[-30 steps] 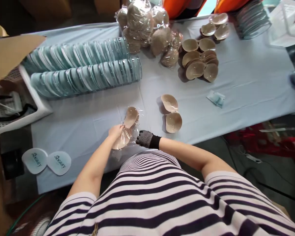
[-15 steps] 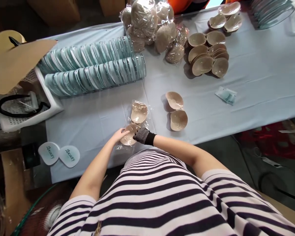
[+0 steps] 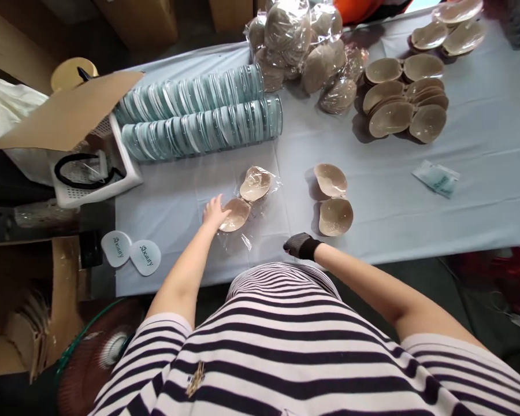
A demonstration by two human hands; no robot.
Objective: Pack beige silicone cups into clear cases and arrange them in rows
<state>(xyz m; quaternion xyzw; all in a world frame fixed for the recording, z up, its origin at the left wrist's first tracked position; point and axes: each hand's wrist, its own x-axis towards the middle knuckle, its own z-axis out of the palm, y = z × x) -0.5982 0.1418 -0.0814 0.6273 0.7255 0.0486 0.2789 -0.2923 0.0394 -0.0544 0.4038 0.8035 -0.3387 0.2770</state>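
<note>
1. Beige silicone cup pair in clear bag (image 3: 248,199) now lies flat on the blue tablecloth (image 3: 416,190); half a second ago both hands gripped it.
2. Left hand (image 3: 214,212): bare, fingers spread, resting on the near cup's edge.
3. Right hand (image 3: 299,245): black glove, has let go and withdrawn to the table edge, well apart from the bag; grip cannot be told.
4. Surroundings: unbagged cup pair (image 3: 333,199) just right; rows of clear trays (image 3: 199,118) behind; bagged cups (image 3: 303,52) and loose stacks (image 3: 405,104) farther back. Nothing obstructs the bag.

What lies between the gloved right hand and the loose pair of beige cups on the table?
In the head view, only bare pale blue tablecloth lies between the black-gloved right hand and the unwrapped pair of beige cups.
</note>
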